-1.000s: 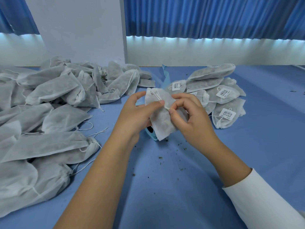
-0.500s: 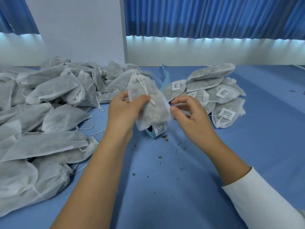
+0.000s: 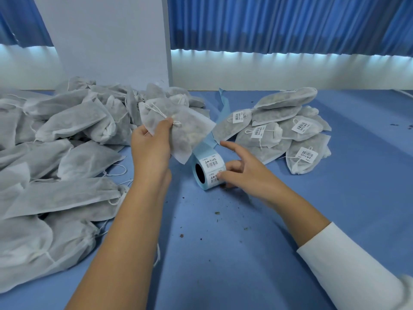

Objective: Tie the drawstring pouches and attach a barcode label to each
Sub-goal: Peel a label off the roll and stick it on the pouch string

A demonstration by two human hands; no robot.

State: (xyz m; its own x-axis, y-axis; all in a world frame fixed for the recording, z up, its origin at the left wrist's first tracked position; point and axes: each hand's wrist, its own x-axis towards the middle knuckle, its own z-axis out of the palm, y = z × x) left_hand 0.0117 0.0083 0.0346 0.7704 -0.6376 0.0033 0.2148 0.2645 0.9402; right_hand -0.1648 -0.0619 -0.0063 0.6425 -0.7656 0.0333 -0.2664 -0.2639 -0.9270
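**Step in hand (judged):** taking a label (image 3: 213,177) off the roll (image 3: 207,170) for the tied pouch (image 3: 185,133).

**Method advised:** Steady the roll so it cannot turn. Lift the label by one corner and peel it slowly along the backing so it does not curl or tear. Keep the adhesive off the crumbs (image 3: 216,213) on the table (image 3: 223,253). Present a flat stretch of pouch, clear of the knot (image 3: 176,123), and press the label down from one edge.

**Right hand (image 3: 243,175):** The thumb tip rests on the lower label. The middle fingers are curled against the roll's far side, a narrow grip. The index finger (image 3: 225,144) is stretched out above, touching nothing. Whether a corner is yet lifted cannot be told.

**Left hand (image 3: 149,148):** It is closed on the pouch's edge, thumb on top just beside the knot. The pouch hangs above the roll, clear of the table.

**Beyond the fingers:** Labelled pouches (image 3: 299,130) are heaped beyond the right fingertips. Unlabelled pouches (image 3: 73,126) are heaped outward of the left hand.
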